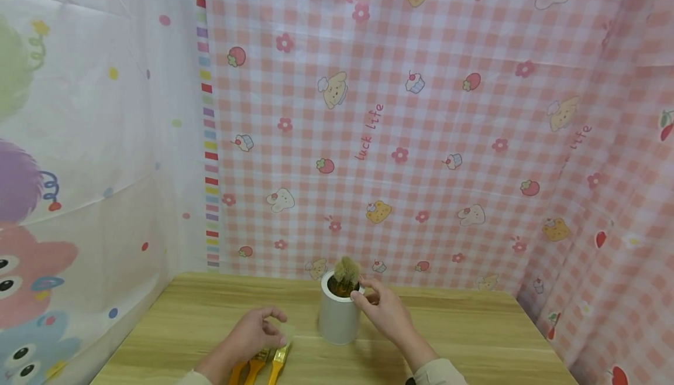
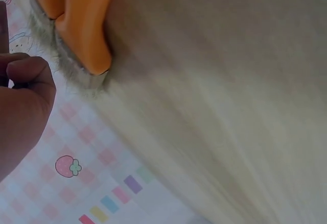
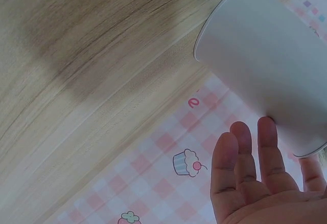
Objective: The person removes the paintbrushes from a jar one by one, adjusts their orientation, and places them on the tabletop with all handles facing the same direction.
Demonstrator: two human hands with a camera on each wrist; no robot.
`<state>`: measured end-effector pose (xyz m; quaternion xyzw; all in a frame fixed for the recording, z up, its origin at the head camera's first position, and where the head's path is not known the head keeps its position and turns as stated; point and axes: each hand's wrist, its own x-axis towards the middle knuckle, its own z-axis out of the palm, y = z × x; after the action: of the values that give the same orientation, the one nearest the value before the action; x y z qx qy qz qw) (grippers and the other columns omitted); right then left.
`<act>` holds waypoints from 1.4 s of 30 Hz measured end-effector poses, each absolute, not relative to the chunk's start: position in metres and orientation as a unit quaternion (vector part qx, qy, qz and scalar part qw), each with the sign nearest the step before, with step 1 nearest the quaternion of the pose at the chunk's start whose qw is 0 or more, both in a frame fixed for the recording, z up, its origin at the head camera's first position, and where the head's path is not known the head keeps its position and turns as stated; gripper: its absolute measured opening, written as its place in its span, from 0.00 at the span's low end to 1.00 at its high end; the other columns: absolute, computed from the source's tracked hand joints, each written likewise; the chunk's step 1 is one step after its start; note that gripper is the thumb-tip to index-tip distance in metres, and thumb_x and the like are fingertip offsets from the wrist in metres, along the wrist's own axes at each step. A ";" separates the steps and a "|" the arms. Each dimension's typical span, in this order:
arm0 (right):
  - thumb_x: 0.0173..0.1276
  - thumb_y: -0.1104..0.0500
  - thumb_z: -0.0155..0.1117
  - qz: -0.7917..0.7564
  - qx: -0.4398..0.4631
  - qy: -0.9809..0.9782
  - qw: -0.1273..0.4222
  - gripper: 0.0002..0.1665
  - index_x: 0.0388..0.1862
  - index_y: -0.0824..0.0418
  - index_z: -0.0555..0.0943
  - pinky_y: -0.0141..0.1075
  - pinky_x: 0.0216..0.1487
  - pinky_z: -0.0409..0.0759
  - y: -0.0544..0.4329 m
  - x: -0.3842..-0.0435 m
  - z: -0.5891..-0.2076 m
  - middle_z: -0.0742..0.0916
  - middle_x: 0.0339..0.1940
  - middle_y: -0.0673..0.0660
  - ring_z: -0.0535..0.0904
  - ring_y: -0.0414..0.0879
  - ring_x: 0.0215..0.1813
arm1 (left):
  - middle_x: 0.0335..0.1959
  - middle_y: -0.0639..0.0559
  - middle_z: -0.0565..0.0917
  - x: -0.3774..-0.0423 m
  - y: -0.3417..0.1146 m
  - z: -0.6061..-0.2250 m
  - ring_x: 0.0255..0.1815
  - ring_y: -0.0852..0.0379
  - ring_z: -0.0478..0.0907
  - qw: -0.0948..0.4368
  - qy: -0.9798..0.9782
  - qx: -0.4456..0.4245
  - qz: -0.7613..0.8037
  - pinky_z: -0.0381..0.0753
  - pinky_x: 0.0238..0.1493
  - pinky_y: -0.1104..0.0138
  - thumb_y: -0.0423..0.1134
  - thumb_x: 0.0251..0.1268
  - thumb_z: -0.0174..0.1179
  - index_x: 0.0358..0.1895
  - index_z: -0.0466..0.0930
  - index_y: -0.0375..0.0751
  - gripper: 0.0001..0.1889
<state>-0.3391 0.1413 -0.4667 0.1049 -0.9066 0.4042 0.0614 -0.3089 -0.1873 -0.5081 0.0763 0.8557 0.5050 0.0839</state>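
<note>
A white cylindrical cup (image 1: 339, 318) stands upright on the wooden table, and beige bristles (image 1: 346, 271) stick up out of its mouth. My right hand (image 1: 387, 315) is at the cup's right side, its thumb and fingertips right at the rim. In the right wrist view, the fingers (image 3: 271, 157) are fairly straight and one fingertip meets the side of the cup (image 3: 271, 70). Flat paintbrushes (image 1: 279, 361) with orange handles lie left of the cup. Over their bristle end hovers my left hand (image 1: 253, 335), its fingers loosely bent and nothing visible in them.
The wooden tabletop (image 1: 463, 338) reaches back to a pink checked curtain (image 1: 400, 186). A white curtain with cartoon figures (image 1: 105, 198) hangs on the left, and more checked cloth (image 1: 626, 227) closes off the right side.
</note>
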 end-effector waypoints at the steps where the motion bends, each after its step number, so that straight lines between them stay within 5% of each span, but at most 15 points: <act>1: 0.78 0.33 0.62 0.403 0.106 -0.907 0.063 0.32 0.73 0.47 0.80 0.53 0.48 0.88 0.141 -0.339 -0.466 0.93 0.54 0.57 0.91 0.53 0.54 | 0.44 0.48 0.88 -0.309 -0.187 -0.509 0.44 0.55 0.84 0.083 0.856 0.076 0.504 0.87 0.44 0.58 0.35 0.63 0.78 0.62 0.82 0.38 0.25; 13: 0.78 0.33 0.64 0.403 0.100 -0.907 0.062 0.32 0.72 0.46 0.81 0.53 0.48 0.88 0.141 -0.338 -0.467 0.93 0.53 0.57 0.91 0.53 0.53 | 0.37 0.52 0.88 -0.310 -0.188 -0.521 0.38 0.57 0.84 0.058 0.873 0.091 0.475 0.85 0.38 0.61 0.31 0.62 0.77 0.58 0.83 0.37 0.22; 25: 0.77 0.32 0.63 0.407 0.101 -0.906 0.056 0.32 0.72 0.46 0.80 0.53 0.48 0.88 0.141 -0.339 -0.467 0.92 0.55 0.57 0.90 0.54 0.55 | 0.42 0.53 0.83 -0.300 -0.187 -0.522 0.37 0.57 0.74 0.005 0.928 0.162 0.337 0.77 0.40 0.63 0.50 0.47 0.87 0.69 0.78 0.43 0.43; 35: 0.77 0.33 0.64 0.415 0.097 -0.903 0.052 0.32 0.72 0.46 0.81 0.53 0.48 0.88 0.141 -0.339 -0.468 0.92 0.55 0.57 0.90 0.53 0.55 | 0.42 0.57 0.80 -0.300 -0.194 -0.529 0.44 0.55 0.74 -0.062 0.955 0.072 0.281 0.77 0.45 0.55 0.53 0.41 0.89 0.69 0.79 0.52 0.46; 42: 0.77 0.32 0.63 0.412 0.095 -0.905 0.053 0.33 0.72 0.46 0.81 0.53 0.47 0.88 0.141 -0.340 -0.468 0.92 0.56 0.58 0.91 0.52 0.54 | 0.47 0.54 0.81 -0.298 -0.194 -0.530 0.49 0.52 0.74 -0.054 0.956 0.079 0.277 0.77 0.56 0.43 0.63 0.41 0.86 0.73 0.76 0.50 0.52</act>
<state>-0.3400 0.1406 -0.4682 0.0954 -0.9045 0.4122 0.0528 -0.2981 -0.1941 -0.5303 0.0785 0.9560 0.2774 -0.0543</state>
